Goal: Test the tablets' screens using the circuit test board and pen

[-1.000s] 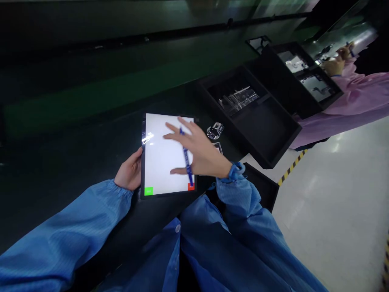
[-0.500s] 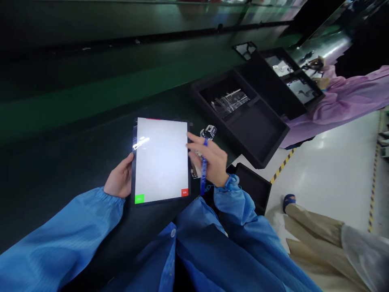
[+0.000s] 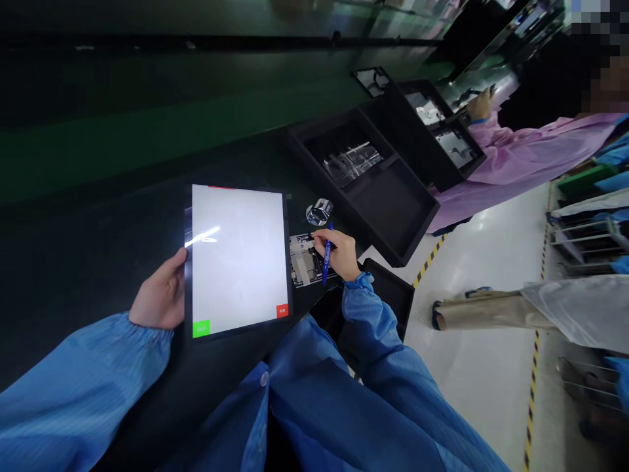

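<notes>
A tablet with a lit white screen shows a green box at its lower left corner and a red one at its lower right. My left hand grips its left edge, thumb on the rim and the other fingers hidden behind. Right of the tablet lies a flat part with a circuit-like pattern and grey areas. My right hand is closed over it, a blue pen tucked between the fingers. Its fingertips are pinched at the part's upper edge; whether they grip it I cannot tell.
A shiny metallic round object sits beyond my right hand. A black two-compartment tray holds clear-wrapped pieces; another tray with panels stands behind. A co-worker in a pink sleeve works there. Another dark tray is below the table edge.
My right hand has left the tablet's right edge and come down over the circuit-patterned part, its fingers now pinched. The left hand still holds the tablet. The view has shifted right.
</notes>
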Tool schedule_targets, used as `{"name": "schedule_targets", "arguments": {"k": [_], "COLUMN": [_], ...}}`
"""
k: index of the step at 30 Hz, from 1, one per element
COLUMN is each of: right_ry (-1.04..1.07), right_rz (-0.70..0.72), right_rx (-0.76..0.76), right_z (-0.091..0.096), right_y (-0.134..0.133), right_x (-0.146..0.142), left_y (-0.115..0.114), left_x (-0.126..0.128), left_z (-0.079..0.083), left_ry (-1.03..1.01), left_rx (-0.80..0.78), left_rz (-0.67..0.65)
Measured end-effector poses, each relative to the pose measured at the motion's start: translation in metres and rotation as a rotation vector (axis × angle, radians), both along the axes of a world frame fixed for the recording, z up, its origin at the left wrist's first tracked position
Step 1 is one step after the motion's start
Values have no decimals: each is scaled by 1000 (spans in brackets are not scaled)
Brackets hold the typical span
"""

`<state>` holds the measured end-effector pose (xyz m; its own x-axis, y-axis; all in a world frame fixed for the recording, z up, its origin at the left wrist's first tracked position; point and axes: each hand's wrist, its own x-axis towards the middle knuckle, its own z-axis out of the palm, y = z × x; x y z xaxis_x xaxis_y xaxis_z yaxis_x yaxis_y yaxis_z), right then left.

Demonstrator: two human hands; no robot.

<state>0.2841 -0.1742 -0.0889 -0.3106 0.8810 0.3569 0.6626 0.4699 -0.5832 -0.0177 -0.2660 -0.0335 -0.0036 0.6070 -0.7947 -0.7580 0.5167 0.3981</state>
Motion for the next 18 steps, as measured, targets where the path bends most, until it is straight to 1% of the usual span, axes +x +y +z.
{"name": "schedule_targets", "arguments": {"k": [3, 8, 12, 15, 17, 18], "right_ry": [-2, -58, -25, 20, -17, -54], "right_rz": [19, 9, -15, 2, 65, 98], "right_rx": [27, 18, 17, -71, -174, -219], "right_z": [0, -1, 7, 19, 26, 29], "right_y": [0, 2, -4, -15, -21, -23], "right_x": [0, 0, -6, -21, -31, -36], "left_y": [1, 0, 1, 2, 0, -3], "left_x": [0, 3, -6, -17, -21, -22], "left_z": [1, 3, -2, -5, -3, -1], "left_ry": [-18, 28, 51, 38, 60, 78], "left_rx": [-23, -10, 20, 2, -10, 13], "left_rz": [-2, -3, -14, 10, 10, -23]}}
